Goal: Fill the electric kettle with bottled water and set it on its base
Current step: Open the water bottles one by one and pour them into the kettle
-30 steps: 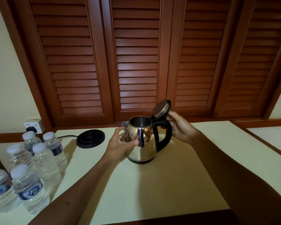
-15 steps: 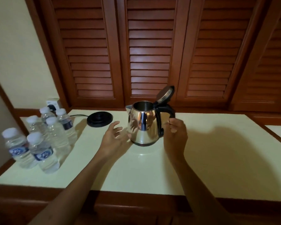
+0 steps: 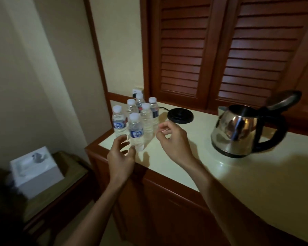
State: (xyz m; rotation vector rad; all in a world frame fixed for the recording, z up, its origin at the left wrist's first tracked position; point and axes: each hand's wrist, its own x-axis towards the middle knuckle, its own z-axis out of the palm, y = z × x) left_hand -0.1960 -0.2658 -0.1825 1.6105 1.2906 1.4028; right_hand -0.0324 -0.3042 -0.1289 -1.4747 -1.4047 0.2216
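Both hands' fingers (image 3: 125,145) beside nearest bottle (image 3: 135,133)

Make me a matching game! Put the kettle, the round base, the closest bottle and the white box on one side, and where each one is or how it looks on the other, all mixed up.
Things:
1. kettle
2. base
3. closest bottle
4. white box

Clues:
A. on the low side table
B. between the bottles and the kettle, with nothing on it
C. lid flipped up
D. right by the left hand

Pairs: 1-C, 2-B, 3-D, 4-A
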